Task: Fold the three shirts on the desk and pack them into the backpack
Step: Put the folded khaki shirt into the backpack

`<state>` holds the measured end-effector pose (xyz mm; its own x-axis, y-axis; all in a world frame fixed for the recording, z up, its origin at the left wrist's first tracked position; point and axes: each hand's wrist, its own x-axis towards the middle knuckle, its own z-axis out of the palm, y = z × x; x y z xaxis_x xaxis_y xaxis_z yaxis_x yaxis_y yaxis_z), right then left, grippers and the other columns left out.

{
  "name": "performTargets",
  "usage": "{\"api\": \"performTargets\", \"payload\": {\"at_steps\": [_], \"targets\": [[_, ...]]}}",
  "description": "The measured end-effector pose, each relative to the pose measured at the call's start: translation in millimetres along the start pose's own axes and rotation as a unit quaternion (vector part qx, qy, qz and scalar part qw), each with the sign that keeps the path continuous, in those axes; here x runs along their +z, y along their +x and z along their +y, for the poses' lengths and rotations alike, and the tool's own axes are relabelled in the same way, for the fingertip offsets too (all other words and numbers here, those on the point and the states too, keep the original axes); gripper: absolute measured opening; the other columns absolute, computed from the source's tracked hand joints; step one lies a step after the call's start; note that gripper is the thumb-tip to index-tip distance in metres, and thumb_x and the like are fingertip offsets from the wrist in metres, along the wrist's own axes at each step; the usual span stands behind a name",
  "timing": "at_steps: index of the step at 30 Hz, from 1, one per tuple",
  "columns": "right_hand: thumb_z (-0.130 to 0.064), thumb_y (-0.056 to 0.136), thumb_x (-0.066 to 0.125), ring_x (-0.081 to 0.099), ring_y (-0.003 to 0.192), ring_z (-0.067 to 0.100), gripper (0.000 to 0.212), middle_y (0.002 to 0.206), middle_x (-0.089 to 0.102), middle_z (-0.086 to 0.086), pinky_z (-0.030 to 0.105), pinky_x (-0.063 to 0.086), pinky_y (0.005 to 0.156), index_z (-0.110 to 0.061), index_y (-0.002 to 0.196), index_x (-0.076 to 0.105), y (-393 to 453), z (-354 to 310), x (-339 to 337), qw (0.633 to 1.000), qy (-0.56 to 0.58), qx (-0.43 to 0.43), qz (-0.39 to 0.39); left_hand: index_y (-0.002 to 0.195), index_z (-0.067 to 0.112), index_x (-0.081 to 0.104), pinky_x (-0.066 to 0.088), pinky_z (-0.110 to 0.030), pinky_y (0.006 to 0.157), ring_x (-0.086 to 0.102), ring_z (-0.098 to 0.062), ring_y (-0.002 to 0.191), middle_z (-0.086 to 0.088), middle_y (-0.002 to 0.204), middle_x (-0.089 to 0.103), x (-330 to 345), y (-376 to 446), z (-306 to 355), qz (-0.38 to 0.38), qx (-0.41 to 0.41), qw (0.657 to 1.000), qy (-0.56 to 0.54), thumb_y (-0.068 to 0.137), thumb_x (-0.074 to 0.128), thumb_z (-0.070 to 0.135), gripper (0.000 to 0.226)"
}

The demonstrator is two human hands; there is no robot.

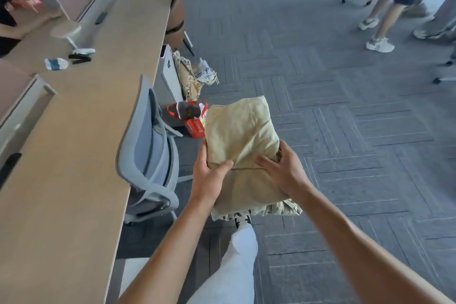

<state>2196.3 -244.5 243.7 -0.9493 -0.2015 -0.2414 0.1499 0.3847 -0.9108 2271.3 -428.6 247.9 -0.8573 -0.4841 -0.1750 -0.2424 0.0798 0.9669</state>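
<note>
A stack of folded beige shirts (pixel 240 136) is held in the air over the carpet, to the right of the desk (pixel 81 136). My left hand (pixel 209 175) grips its left edge, thumb on top. My right hand (pixel 281 168) holds its right side with fingers pressed into the cloth. A striped layer shows at the bottom of the stack. No backpack can be made out in this view.
A grey office chair (pixel 148 155) stands at the desk edge beside me. A red bag (pixel 192 118) and crumpled packaging (pixel 195 74) lie on the floor by the desk. People stand at the far right (pixel 394 7); another sits at the far left. My white-trousered leg (pixel 237 266) is below.
</note>
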Motion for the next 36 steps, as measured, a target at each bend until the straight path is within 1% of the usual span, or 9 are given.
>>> {"api": "performTargets", "payload": {"at_steps": [4,14,18,20,23,26,29,34,36], "targets": [[-0.032,0.084,0.082,0.071,0.09,0.012,0.03,0.097,0.074,-0.007,0.041,0.06,0.085,-0.026,0.108,0.064,125,-35,-20,1.0,-0.016,0.004,0.011,0.152,0.028,0.047,0.047,-0.041,0.113,0.062,-0.008,0.125,0.009,0.137,0.065,43,125,28,-0.003,-0.013,1.0,-0.015,0.083,0.083,0.016,0.079],[-0.033,0.08,0.081,0.071,0.089,0.021,0.029,0.093,0.074,-0.002,0.052,0.059,0.086,-0.024,0.101,0.064,411,-123,-45,0.999,-0.037,0.011,-0.023,0.153,0.031,0.045,0.047,-0.035,0.11,0.06,-0.001,0.122,0.013,0.134,0.064,111,391,108,0.026,-0.025,0.999,-0.021,0.08,0.082,0.024,0.082],[-0.041,0.074,0.078,0.069,0.092,0.029,0.037,0.096,0.072,0.005,0.052,0.057,0.085,-0.021,0.101,0.063,543,-143,-47,0.998,-0.043,-0.003,-0.052,0.151,0.036,0.038,0.04,0.001,0.086,0.052,0.03,0.098,0.035,0.118,0.054,146,507,123,0.055,-0.028,0.998,-0.031,0.087,0.079,0.012,0.079],[-0.033,0.081,0.08,0.069,0.093,0.03,0.03,0.096,0.072,0.006,0.05,0.056,0.084,-0.02,0.101,0.063,612,-151,-50,0.996,-0.046,-0.012,-0.072,0.15,0.037,0.038,0.037,0.006,0.075,0.05,0.033,0.093,0.037,0.115,0.052,166,564,133,0.073,-0.035,0.996,-0.025,0.089,0.077,0.011,0.077],[-0.033,0.081,0.08,0.068,0.093,0.031,0.03,0.098,0.072,0.008,0.05,0.057,0.083,-0.02,0.102,0.063,711,-171,-57,0.992,-0.057,-0.018,-0.11,0.154,0.029,0.041,0.042,-0.002,0.081,0.054,0.024,0.101,0.031,0.121,0.056,195,644,152,0.109,-0.054,0.992,-0.029,0.089,0.077,0.015,0.076],[-0.03,0.082,0.08,0.07,0.092,0.029,0.027,0.097,0.073,0.005,0.045,0.058,0.08,-0.023,0.102,0.063,804,-196,-61,0.986,-0.072,-0.019,-0.149,0.153,0.032,0.043,0.049,-0.024,0.1,0.061,-0.001,0.118,0.019,0.131,0.062,219,716,172,0.151,-0.071,0.985,-0.04,0.083,0.08,0.017,0.081],[-0.032,0.082,0.08,0.072,0.091,0.023,0.029,0.097,0.074,0.0,0.046,0.06,0.082,-0.025,0.104,0.063,890,-223,-53,0.977,-0.097,-0.027,-0.187,0.154,0.033,0.042,0.048,-0.038,0.111,0.06,-0.008,0.124,0.015,0.137,0.061,232,787,188,0.188,-0.093,0.976,-0.065,0.079,0.082,0.016,0.087],[-0.034,0.081,0.082,0.073,0.089,0.025,0.031,0.096,0.074,0.002,0.045,0.06,0.077,-0.024,0.104,0.064,1028,-263,-6,0.958,-0.134,-0.056,-0.248,0.158,0.027,0.038,0.048,-0.038,0.112,0.061,-0.005,0.124,0.013,0.141,0.061,232,910,193,0.264,-0.111,0.951,-0.114,0.083,0.079,0.007,0.088],[-0.036,0.081,0.083,0.072,0.088,0.023,0.032,0.096,0.074,0.002,0.045,0.061,0.078,-0.025,0.103,0.063,1081,-278,20,0.95,-0.148,-0.074,-0.265,0.156,0.028,0.041,0.05,-0.034,0.107,0.062,0.008,0.113,0.021,0.13,0.062,227,961,189,0.289,-0.111,0.942,-0.129,0.084,0.078,0.005,0.084]]}}
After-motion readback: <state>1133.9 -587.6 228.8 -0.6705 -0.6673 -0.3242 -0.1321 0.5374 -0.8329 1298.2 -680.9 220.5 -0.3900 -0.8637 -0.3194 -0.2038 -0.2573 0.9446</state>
